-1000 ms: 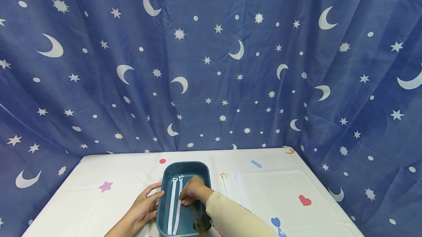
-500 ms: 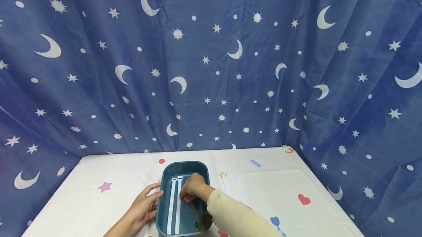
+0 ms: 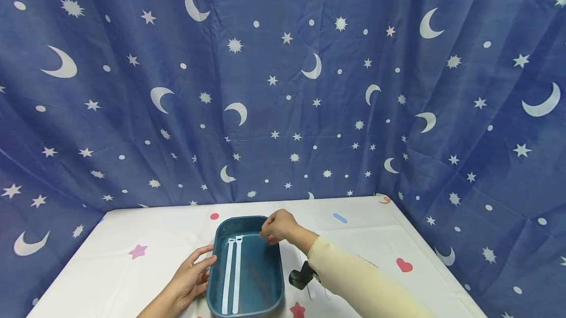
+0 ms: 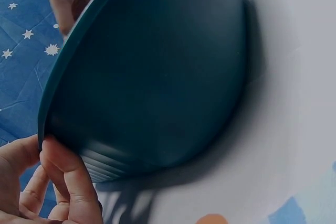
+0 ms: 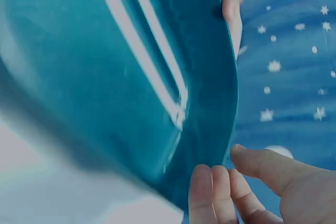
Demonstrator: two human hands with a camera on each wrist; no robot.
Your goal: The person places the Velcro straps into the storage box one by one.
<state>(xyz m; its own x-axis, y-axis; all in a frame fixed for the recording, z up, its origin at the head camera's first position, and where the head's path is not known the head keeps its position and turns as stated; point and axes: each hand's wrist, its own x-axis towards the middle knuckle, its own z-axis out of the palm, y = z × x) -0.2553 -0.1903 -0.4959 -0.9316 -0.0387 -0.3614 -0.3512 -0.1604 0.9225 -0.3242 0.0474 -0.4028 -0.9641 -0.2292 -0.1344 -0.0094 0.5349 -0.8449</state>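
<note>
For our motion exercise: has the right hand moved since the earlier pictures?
Yes: the right hand moved right and up in the head view, judged against the far red dot.

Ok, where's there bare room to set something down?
Inside the box: between the white straps and its right wall. On the table, left of the left hand and past the right sleeve. Crowded: the box's left side, its far-right corner by the right hand, and around the wrist camera.
</note>
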